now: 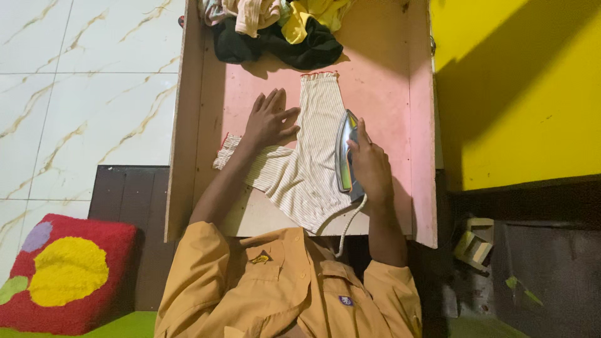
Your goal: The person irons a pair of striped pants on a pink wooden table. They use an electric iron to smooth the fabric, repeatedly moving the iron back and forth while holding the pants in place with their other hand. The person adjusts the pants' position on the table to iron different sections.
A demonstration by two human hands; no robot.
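Observation:
A small cream striped pair of shorts (pixel 311 150) lies spread flat on a pink board (pixel 388 94). My left hand (pixel 269 119) rests flat with fingers apart on the board, touching the garment's left edge. My right hand (pixel 370 166) grips the handle of a silver clothes iron (pixel 345 150), which sits on the right side of the garment. The iron's white cord (pixel 348 225) hangs off the near edge of the board toward my orange shirt.
A heap of crumpled clothes (pixel 282 28), black, yellow and beige, lies at the board's far end. A yellow wall (pixel 519 94) stands to the right. White marble floor tiles (pixel 81 81) and a red fluffy cushion (pixel 62 275) are on the left.

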